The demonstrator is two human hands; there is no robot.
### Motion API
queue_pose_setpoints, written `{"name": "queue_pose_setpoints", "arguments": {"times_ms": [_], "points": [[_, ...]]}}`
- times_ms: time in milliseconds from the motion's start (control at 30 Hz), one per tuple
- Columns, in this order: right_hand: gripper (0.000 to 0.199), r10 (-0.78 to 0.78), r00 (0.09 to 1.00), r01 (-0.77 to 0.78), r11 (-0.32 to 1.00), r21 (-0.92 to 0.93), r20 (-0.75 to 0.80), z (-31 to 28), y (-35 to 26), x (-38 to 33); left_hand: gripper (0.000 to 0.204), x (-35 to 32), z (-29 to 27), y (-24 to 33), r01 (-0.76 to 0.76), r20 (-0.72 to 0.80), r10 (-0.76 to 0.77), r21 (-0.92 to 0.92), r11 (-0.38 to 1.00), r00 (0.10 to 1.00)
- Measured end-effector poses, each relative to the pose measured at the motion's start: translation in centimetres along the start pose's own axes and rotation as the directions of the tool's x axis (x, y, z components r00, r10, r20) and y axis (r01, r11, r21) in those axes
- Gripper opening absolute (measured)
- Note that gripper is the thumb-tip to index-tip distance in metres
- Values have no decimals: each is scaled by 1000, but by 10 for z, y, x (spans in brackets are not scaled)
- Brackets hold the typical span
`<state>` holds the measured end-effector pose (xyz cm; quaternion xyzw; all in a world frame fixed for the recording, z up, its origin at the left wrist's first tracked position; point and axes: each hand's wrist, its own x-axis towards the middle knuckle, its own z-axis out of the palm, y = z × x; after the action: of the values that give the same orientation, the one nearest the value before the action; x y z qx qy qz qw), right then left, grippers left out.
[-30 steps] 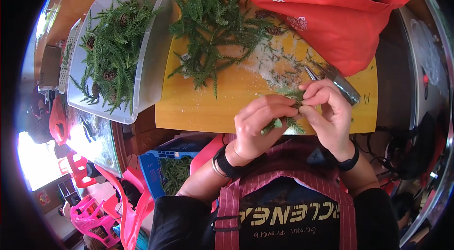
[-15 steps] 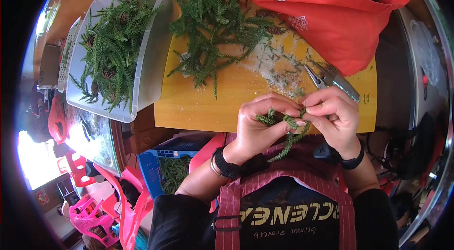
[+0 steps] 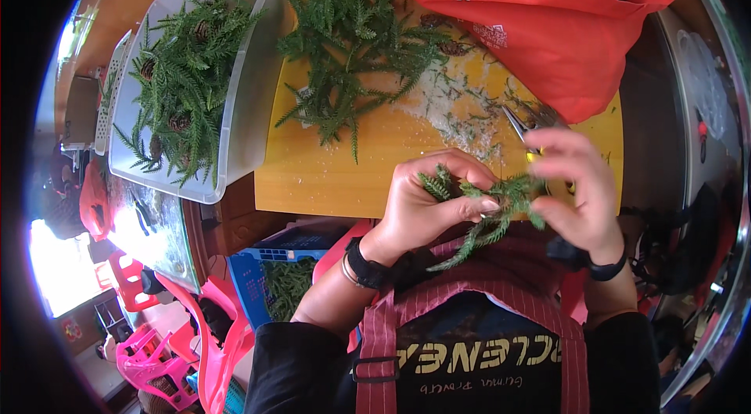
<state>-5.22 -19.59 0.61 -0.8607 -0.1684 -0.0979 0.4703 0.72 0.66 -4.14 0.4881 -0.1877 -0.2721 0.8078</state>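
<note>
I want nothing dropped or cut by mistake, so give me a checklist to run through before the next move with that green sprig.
1. Left hand pinching green sprig: ok.
2. Right hand on the sprig's other end: ok.
3. Pliers lying on the yellow board, clear of fingers: ok.
4. Loose sprigs piled on the board: ok.
5. White bin holds sprigs and cones: ok.
6. Sprig bound firmly: cannot tell.

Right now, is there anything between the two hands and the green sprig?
Nothing visible. The left hand and the right hand both grip the green sprig directly, above the yellow board.
</note>
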Motion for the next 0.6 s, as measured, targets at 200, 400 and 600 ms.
{"name": "queue_pose_setpoints", "arguments": {"times_ms": [200, 400, 600], "points": [[35, 413, 910, -389, 837, -384, -23, -3, 26, -31, 22, 2, -8, 3, 189, 118, -172, -152, 970, 978], [42, 303, 950, -275, 678, -681, -83, 11, 23, -38, 28, 1, -12, 1, 253, 188, -202, -311, 916, 961], [41, 341, 936, -313, 692, -650, -87, 15, 25, -43, 30, -1, -15, -8, 254, 220, -175, -405, 879, 959]]}}
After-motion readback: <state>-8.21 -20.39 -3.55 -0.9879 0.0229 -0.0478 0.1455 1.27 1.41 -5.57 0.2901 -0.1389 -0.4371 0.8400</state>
